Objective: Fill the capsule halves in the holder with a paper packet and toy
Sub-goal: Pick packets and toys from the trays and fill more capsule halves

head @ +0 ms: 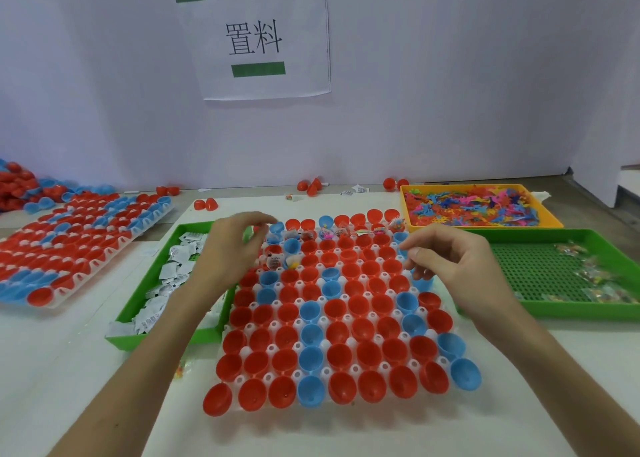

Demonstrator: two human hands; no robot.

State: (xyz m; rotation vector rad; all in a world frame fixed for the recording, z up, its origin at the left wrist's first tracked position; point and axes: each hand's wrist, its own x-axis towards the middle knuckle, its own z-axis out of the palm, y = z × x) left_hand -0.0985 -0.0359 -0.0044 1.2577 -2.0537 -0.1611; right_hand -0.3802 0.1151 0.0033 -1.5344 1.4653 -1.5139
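Red and blue plastic capsule halves (pixel 337 354) sat mouth-up in a white pegged plastic holder (pixel 273 325), with two bare hands above its far rows.
Left hand (pixel 235 245) hovered over the holder's far left corner, fingers loosely curved and apart, nothing seen in them; right hand (pixel 446 262) hung over the far right edge with fingertips bunched, and whether they pinched anything could not be told. Several far cups already held a white paper packet (pixel 275 259) or a small toy (pixel 292 261). More packets lay in a green plastic tray (pixel 138 304) beside the holder's left side; colourful plastic toys (pixel 471 207) filled an orange tray (pixel 485 226) behind on the right.
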